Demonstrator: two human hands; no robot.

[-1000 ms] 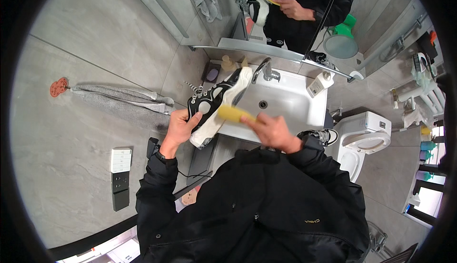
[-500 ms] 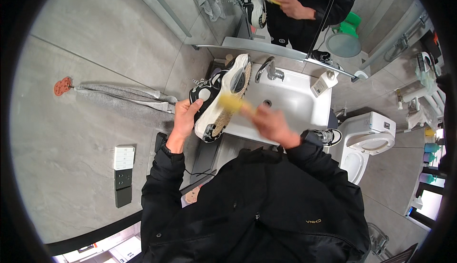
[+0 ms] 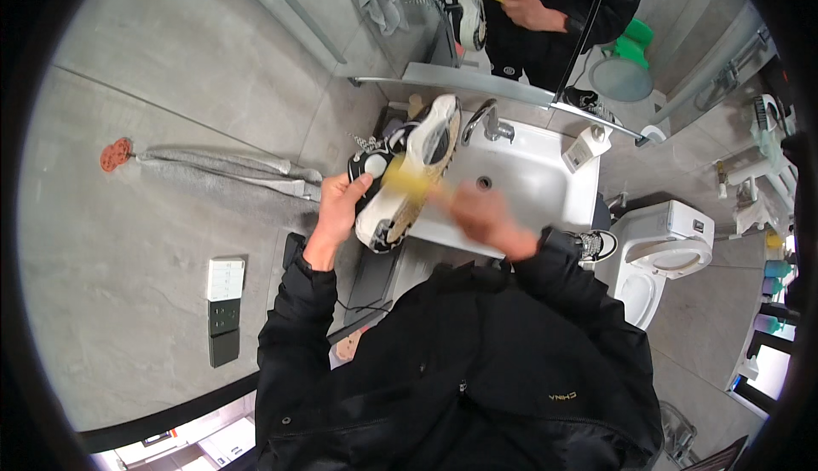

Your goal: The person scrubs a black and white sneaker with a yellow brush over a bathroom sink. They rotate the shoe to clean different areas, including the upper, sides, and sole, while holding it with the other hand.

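A black-and-white sneaker (image 3: 439, 130) is tilted over the left side of the white sink (image 3: 545, 185), its pale sole side facing right. My left hand (image 3: 336, 205) grips it by the black upper, thumb on top. My right hand (image 3: 484, 215) is closed round a yellow brush (image 3: 407, 181), whose end lies against the sneaker's sole side. Motion blurs both the brush and the right hand. In the mirror (image 3: 503, 11), the brush shows as a thin yellow strip touching the sole. A second sneaker (image 3: 596, 245) is to the right of the sink, near my right sleeve.
A curved chrome faucet (image 3: 488, 126) rises at the sink's back edge. A white bottle (image 3: 586, 149) stands on its right rear corner. The toilet (image 3: 669, 245) is to the right. A grey towel (image 3: 230, 179) hangs on the left wall above a switch panel (image 3: 226, 279).
The whole view has shifted slightly. The brush is still against the sole side, still blurred, and my left hand keeps the same hold on the sneaker.
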